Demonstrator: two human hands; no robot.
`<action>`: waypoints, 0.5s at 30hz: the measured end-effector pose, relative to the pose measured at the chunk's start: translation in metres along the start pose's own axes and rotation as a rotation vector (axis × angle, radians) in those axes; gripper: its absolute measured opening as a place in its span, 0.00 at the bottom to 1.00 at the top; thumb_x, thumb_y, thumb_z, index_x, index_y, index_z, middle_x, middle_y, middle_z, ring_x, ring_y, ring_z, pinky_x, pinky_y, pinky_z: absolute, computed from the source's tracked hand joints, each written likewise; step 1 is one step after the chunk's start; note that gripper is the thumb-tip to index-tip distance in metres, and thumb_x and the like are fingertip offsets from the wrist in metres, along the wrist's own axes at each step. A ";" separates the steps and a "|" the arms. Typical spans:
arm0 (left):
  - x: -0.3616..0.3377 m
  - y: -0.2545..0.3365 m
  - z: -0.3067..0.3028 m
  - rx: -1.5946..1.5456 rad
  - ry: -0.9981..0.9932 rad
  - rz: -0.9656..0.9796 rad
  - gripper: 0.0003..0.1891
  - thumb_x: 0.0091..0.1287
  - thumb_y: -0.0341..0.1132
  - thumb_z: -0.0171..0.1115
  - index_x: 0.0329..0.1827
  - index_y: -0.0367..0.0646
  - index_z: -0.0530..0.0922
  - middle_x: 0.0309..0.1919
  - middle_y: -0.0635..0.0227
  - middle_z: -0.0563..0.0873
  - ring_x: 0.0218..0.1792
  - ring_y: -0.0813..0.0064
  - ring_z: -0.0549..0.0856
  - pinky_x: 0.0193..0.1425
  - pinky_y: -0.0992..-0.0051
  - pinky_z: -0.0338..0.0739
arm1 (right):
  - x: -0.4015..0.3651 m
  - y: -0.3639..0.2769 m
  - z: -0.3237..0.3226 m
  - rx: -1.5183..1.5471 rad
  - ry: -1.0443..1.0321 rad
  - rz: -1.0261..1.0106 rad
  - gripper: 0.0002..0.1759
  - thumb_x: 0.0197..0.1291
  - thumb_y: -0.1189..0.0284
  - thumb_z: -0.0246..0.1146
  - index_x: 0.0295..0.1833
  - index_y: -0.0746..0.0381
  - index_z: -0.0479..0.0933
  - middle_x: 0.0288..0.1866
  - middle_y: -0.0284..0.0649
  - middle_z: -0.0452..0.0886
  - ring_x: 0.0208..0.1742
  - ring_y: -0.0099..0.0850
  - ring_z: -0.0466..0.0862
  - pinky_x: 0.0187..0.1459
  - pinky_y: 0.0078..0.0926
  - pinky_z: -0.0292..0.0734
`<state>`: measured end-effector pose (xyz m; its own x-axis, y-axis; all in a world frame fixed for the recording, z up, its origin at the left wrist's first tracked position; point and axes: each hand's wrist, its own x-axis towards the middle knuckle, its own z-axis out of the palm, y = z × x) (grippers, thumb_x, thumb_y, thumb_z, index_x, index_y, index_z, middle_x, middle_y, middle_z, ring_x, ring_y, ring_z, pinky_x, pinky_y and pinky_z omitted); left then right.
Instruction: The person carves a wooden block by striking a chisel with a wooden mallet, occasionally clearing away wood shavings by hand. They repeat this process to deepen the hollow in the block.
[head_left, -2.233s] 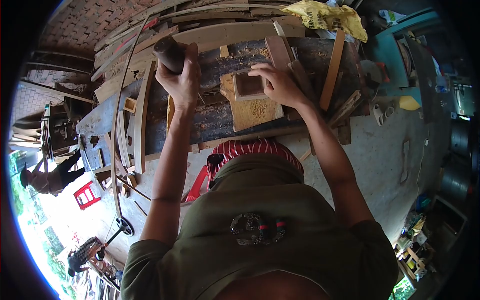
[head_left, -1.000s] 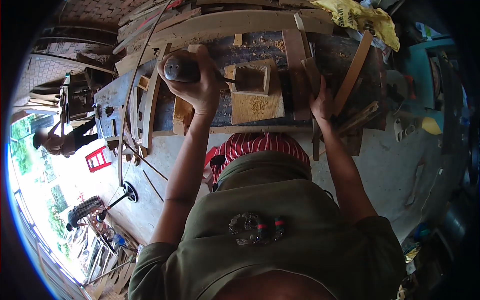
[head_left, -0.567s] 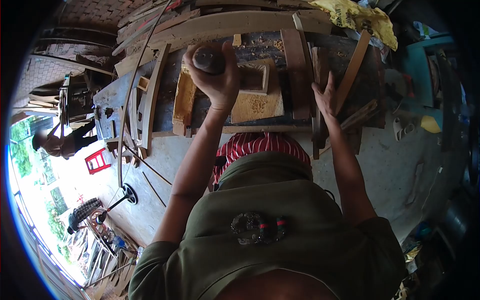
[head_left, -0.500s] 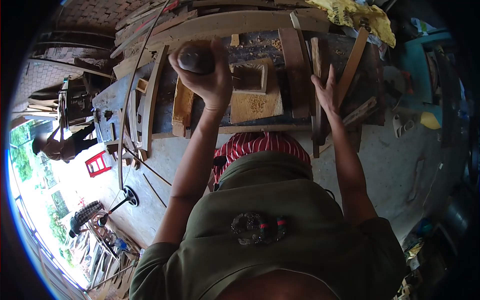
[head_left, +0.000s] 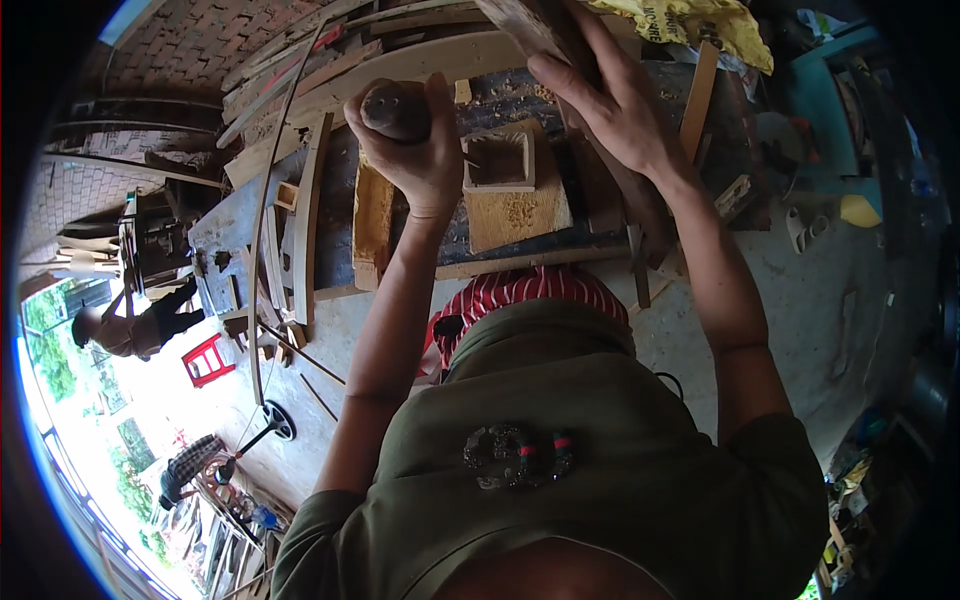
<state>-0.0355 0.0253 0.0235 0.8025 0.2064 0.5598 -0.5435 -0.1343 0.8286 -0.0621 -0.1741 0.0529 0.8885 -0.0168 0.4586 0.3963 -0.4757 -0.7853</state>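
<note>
My left hand (head_left: pixel 415 150) is closed around a dark rounded wooden tool (head_left: pixel 397 110), held up over the workbench (head_left: pixel 330 220). Raised on the right, my right hand (head_left: pixel 625 110) grips a long dark wooden board (head_left: pixel 560 40), its thumb on the near side and its fingers behind. The board slants from the top middle down toward the bench's front edge. Between my hands a square hollowed wooden block (head_left: pixel 500 160) rests on a light board (head_left: pixel 515 215) strewn with shavings. A yellowish wooden piece (head_left: pixel 372 220) lies to the left of it.
Long planks (head_left: pixel 310 220) lie on the bench's left part. A yellow sack (head_left: pixel 705 30) is at the back right, near a teal frame (head_left: pixel 830 110). On the left are a red stool (head_left: pixel 207 361) and two people (head_left: pixel 130 330), both at a distance.
My right hand has risen from the bench and moved up and a little left, lifting the dark board. My left hand still holds the rounded tool, slightly lower. The view has shifted slightly.
</note>
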 end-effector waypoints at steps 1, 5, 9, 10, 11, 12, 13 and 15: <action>0.000 0.001 0.000 -0.004 0.000 0.001 0.20 0.64 0.26 0.73 0.52 0.41 0.69 0.34 0.69 0.82 0.36 0.81 0.83 0.43 0.79 0.78 | 0.005 -0.012 -0.003 0.021 -0.084 0.084 0.42 0.70 0.49 0.61 0.78 0.64 0.58 0.66 0.57 0.76 0.62 0.48 0.82 0.62 0.41 0.77; -0.004 -0.002 0.003 -0.011 -0.020 0.016 0.19 0.64 0.26 0.72 0.51 0.41 0.70 0.33 0.69 0.83 0.35 0.81 0.82 0.44 0.79 0.78 | 0.001 -0.008 0.012 0.071 -0.169 0.056 0.42 0.71 0.47 0.59 0.79 0.61 0.58 0.64 0.57 0.76 0.59 0.48 0.83 0.59 0.43 0.80; -0.016 -0.014 0.007 0.066 -0.012 0.073 0.18 0.62 0.27 0.74 0.48 0.40 0.72 0.34 0.68 0.84 0.34 0.79 0.82 0.44 0.78 0.78 | 0.016 -0.029 0.010 0.197 -0.167 -0.109 0.44 0.73 0.48 0.57 0.81 0.64 0.50 0.67 0.61 0.73 0.59 0.49 0.83 0.57 0.44 0.81; -0.019 -0.014 0.009 0.093 -0.013 0.078 0.18 0.62 0.27 0.74 0.48 0.40 0.72 0.33 0.68 0.84 0.34 0.79 0.82 0.44 0.77 0.78 | 0.022 -0.051 -0.002 0.188 -0.161 -0.099 0.44 0.73 0.48 0.57 0.81 0.64 0.50 0.67 0.61 0.73 0.59 0.49 0.83 0.57 0.44 0.81; -0.019 -0.008 0.010 0.185 -0.028 0.199 0.18 0.61 0.28 0.75 0.47 0.40 0.73 0.34 0.67 0.84 0.35 0.79 0.82 0.46 0.77 0.78 | 0.027 -0.081 -0.017 0.259 -0.216 -0.055 0.45 0.74 0.47 0.56 0.82 0.63 0.49 0.64 0.60 0.77 0.53 0.48 0.86 0.52 0.42 0.83; -0.018 -0.004 0.011 0.178 -0.032 0.197 0.18 0.61 0.28 0.75 0.47 0.40 0.73 0.34 0.67 0.84 0.35 0.79 0.82 0.46 0.77 0.78 | 0.030 -0.096 -0.022 0.331 -0.271 -0.015 0.45 0.74 0.46 0.55 0.82 0.62 0.48 0.60 0.60 0.80 0.46 0.46 0.88 0.47 0.41 0.86; -0.018 -0.001 0.010 0.146 -0.056 0.213 0.18 0.61 0.28 0.75 0.47 0.40 0.73 0.34 0.67 0.84 0.36 0.79 0.83 0.46 0.77 0.78 | 0.032 -0.095 -0.017 0.326 -0.266 -0.009 0.45 0.74 0.46 0.55 0.82 0.62 0.48 0.60 0.60 0.80 0.46 0.46 0.88 0.47 0.41 0.86; -0.011 0.008 0.012 0.080 -0.059 0.167 0.19 0.60 0.28 0.75 0.48 0.40 0.73 0.36 0.65 0.85 0.37 0.77 0.84 0.47 0.76 0.79 | 0.036 -0.087 -0.009 0.313 -0.251 -0.112 0.46 0.73 0.43 0.54 0.83 0.60 0.48 0.53 0.58 0.84 0.36 0.41 0.89 0.37 0.37 0.87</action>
<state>-0.0458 0.0102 0.0235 0.7170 0.1179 0.6870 -0.6510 -0.2394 0.7204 -0.0673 -0.1408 0.1415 0.8496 0.2533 0.4627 0.5102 -0.1715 -0.8428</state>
